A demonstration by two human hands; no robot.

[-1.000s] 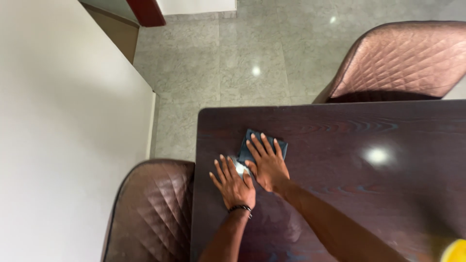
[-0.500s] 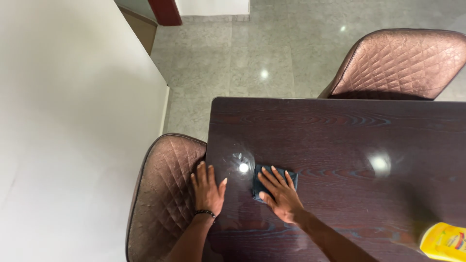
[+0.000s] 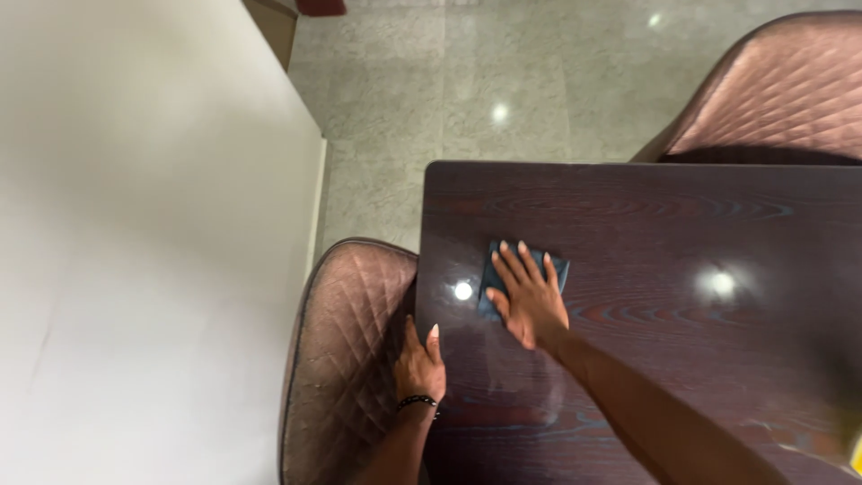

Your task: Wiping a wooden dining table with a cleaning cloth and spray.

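My right hand (image 3: 528, 294) lies flat, fingers spread, on a small dark blue cloth (image 3: 558, 268) near the left end of a dark glossy wooden table (image 3: 682, 224). Most of the cloth is hidden under the palm. My left hand (image 3: 418, 365), with a dark beaded bracelet at the wrist, rests at the table's left edge, where it meets the brown quilted chair (image 3: 346, 350), thumb on the tabletop. It holds nothing that I can see.
A second brown quilted chair (image 3: 772, 90) stands at the table's far right side. A white wall (image 3: 135, 242) fills the left. Grey speckled floor tiles (image 3: 467, 90) lie beyond the table. A yellow object (image 3: 855, 447) peeks in at the right edge.
My right hand has slid the cloth away from me across the tabletop. My left hand has moved off the tabletop to the table's left edge by the chair.
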